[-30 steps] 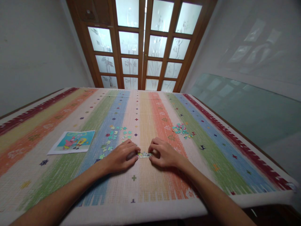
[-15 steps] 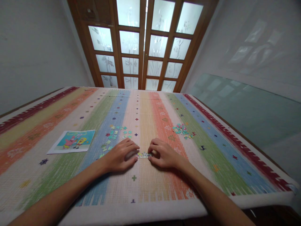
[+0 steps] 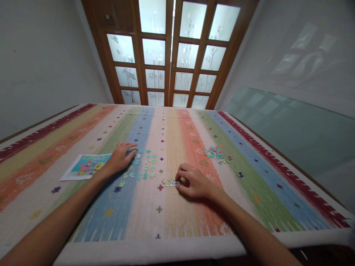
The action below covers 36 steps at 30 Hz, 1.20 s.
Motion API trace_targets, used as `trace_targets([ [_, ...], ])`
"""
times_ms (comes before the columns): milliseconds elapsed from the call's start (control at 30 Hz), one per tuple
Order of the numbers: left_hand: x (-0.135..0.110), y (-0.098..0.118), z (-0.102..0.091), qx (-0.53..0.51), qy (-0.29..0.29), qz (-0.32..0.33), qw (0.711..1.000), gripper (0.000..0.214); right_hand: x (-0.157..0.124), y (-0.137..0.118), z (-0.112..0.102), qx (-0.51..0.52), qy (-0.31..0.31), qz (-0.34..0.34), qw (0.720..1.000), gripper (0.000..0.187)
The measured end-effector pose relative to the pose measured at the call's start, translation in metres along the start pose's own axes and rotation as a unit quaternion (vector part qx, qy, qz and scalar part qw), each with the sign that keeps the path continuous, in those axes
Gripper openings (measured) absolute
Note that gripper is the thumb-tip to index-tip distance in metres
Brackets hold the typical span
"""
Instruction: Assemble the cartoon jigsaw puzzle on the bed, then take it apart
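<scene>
My right hand (image 3: 193, 181) has its fingers curled around the right end of a short strip of joined jigsaw pieces (image 3: 168, 182), which lies flat on the cloth. The fingers cover that end. My left hand (image 3: 121, 158) is over the left edge of the loose, spread-out teal jigsaw pieces (image 3: 146, 175). Its fingers stretch to the right with the thumb apart, and no piece shows in its grasp. Partly behind the left wrist lies a picture card (image 3: 88, 165) with cartoon figures on a teal ground.
A denser pile of jigsaw pieces (image 3: 216, 153) lies to the right, beyond my right hand. A striped, patterned tablecloth (image 3: 144, 221) covers the table. Wooden doors with glass panes (image 3: 155, 51) stand past the far edge, and a greenish glass panel (image 3: 277, 122) is at the right.
My left hand has left the joined strip and moved left and away from me to the loose pieces, uncovering several of them. My right hand stays at the strip.
</scene>
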<state>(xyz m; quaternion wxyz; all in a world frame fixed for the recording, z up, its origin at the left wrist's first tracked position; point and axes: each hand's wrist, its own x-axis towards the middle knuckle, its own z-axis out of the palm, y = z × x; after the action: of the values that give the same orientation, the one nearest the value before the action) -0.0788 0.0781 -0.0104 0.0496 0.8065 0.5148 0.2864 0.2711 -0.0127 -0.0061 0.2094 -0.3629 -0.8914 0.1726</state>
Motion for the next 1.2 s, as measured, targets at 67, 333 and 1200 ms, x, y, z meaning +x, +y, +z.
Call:
trace_targets([
  [67, 0.005, -0.009, 0.003, 0.015, -0.014, -0.005, 1.0, 0.039, 0.0, 0.0, 0.0, 0.001, 0.002, 0.002, 1.0, 0.003],
  [333, 0.009, -0.025, 0.005, 0.015, -0.055, -0.012, 0.998, 0.032, -0.001, 0.0, 0.0, 0.003, 0.003, 0.0, 1.0, 0.003],
  [1200, 0.0, 0.033, -0.026, -0.265, -0.034, -0.128, 0.955, 0.037, 0.0, -0.002, -0.001, 0.007, -0.005, 0.006, 1.0, 0.004],
])
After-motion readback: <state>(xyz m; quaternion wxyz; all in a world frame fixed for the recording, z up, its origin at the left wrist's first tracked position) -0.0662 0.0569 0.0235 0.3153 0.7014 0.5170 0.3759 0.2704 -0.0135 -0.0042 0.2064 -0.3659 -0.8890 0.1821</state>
